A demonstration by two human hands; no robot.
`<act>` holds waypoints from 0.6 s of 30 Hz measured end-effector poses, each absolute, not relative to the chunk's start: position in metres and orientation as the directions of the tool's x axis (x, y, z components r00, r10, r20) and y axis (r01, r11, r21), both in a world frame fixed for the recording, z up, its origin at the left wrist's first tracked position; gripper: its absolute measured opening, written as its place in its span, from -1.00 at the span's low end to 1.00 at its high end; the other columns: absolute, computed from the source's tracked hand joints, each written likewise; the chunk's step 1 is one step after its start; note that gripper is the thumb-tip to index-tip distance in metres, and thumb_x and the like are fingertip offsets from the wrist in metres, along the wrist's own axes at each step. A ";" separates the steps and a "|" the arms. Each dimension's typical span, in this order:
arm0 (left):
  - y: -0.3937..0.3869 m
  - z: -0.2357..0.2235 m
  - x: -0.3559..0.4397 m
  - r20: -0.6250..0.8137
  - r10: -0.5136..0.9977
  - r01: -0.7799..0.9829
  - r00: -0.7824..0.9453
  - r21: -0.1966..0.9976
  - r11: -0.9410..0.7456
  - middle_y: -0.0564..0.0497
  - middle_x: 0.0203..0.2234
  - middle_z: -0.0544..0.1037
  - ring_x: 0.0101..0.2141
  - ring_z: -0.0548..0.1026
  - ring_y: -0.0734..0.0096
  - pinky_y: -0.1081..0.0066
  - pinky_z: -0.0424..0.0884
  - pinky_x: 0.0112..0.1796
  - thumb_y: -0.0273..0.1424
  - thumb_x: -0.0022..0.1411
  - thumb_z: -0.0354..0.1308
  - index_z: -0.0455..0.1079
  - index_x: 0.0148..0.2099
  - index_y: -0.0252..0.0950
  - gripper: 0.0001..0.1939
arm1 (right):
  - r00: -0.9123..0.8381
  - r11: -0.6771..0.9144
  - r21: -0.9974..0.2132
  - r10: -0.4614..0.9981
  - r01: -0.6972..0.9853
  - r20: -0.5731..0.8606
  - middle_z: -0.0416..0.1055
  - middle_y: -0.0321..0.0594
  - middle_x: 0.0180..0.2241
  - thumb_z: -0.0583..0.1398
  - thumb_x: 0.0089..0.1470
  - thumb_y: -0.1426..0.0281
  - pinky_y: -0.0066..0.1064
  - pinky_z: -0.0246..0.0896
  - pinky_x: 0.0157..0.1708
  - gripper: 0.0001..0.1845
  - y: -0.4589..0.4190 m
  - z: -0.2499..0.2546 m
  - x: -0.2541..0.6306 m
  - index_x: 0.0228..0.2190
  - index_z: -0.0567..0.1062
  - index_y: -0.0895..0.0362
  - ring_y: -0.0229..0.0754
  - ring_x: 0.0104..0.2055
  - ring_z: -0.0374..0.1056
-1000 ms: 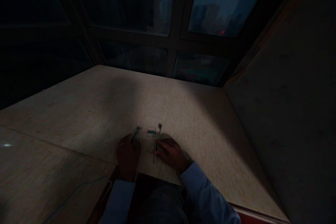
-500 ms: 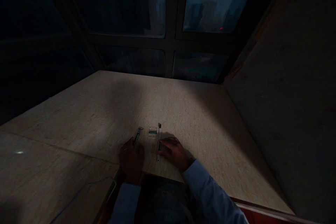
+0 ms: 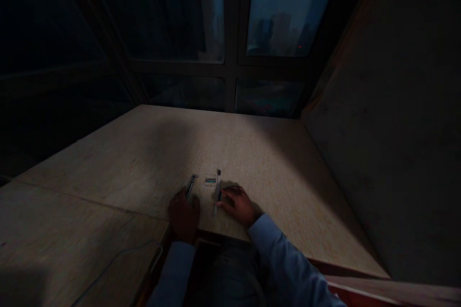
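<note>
Slim bar: a straight, narrow, pale strip (image 3: 216, 196) with a small dark block at its far end, lying on the table just left of the right hand (image 3: 239, 206).
Right fingers: bent, thumb a little apart from the index finger, both tips at the bar's edge (whether they grip it, I cannot tell).
Thin rod: dark and smooth-looking, with a short crosspiece on top (image 3: 190, 185), slanting out of the left hand (image 3: 184, 213).
Left fingers: loosely curled by the rod's lower part, thumb apart; I cannot tell how firmly they hold it.
Small piece: a flat rectangle (image 3: 210, 181) with a dark, faintly teal band, between rod and bar, touching neither hand.
Table: pale, finely mottled surface (image 3: 273, 177) with a seam on the left.
Cable: thin and curving (image 3: 118, 253), left of the hands.
Sleeves: creased blue cloth (image 3: 284, 254).
Window: dark-framed glass (image 3: 281, 5) beyond the table.
</note>
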State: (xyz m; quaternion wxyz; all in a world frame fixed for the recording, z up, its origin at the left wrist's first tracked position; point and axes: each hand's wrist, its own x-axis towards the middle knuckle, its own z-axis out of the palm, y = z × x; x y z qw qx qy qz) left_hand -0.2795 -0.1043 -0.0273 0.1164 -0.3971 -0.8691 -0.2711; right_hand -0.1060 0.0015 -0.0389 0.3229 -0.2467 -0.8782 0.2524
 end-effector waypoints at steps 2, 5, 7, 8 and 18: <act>-0.105 -0.029 -0.280 0.444 0.619 0.762 -0.648 0.384 0.522 -0.31 -0.06 0.50 -0.04 0.42 0.00 0.06 0.32 -0.02 -0.26 0.25 -0.01 0.35 0.11 -0.46 -0.52 | -0.651 0.748 -0.605 0.607 0.273 0.456 0.56 -0.07 -0.14 0.23 0.14 0.06 -0.14 0.29 0.02 -0.56 0.000 -0.040 -0.105 -0.12 0.58 0.12 -0.03 -0.04 0.45; -0.106 -0.033 -0.280 0.454 0.628 0.775 -0.632 0.387 0.500 -0.34 -0.05 0.49 -0.03 0.42 -0.02 0.03 0.33 -0.01 -0.26 0.26 -0.03 0.32 0.13 -0.48 -0.50 | -0.642 0.744 -0.612 0.611 0.267 0.464 0.57 -0.07 -0.16 0.24 0.13 0.06 -0.13 0.33 -0.01 -0.58 -0.004 -0.039 -0.102 -0.15 0.59 0.12 -0.02 -0.07 0.47; -0.109 -0.034 -0.279 0.459 0.640 0.787 -0.616 0.393 0.476 -0.37 -0.05 0.48 -0.02 0.41 -0.03 0.02 0.33 0.00 -0.26 0.26 -0.03 0.31 0.13 -0.50 -0.50 | -0.640 0.739 -0.627 0.610 0.248 0.466 0.57 -0.09 -0.16 0.25 0.12 0.07 -0.13 0.34 -0.02 -0.60 -0.007 -0.038 -0.100 -0.16 0.59 0.10 -0.02 -0.08 0.48; -0.111 -0.035 -0.278 0.473 0.640 0.795 -0.605 0.397 0.459 -0.37 -0.05 0.47 -0.01 0.41 -0.03 0.02 0.32 0.01 -0.26 0.26 -0.02 0.30 0.13 -0.51 -0.49 | -0.636 0.731 -0.640 0.614 0.236 0.468 0.58 -0.10 -0.16 0.25 0.12 0.07 -0.14 0.34 -0.02 -0.61 -0.008 -0.038 -0.099 -0.17 0.59 0.09 -0.03 -0.09 0.48; -0.124 -0.035 -0.215 0.569 0.730 0.920 -0.380 0.315 0.233 -0.20 -0.01 0.47 0.04 0.37 0.05 0.09 0.29 0.03 -0.31 0.30 0.06 0.40 0.06 -0.31 -0.67 | -0.460 0.517 -0.829 0.802 0.215 0.381 0.58 -0.11 -0.26 0.28 0.08 0.06 -0.17 0.38 -0.11 -0.64 -0.007 -0.042 -0.096 -0.30 0.58 0.11 -0.04 -0.17 0.50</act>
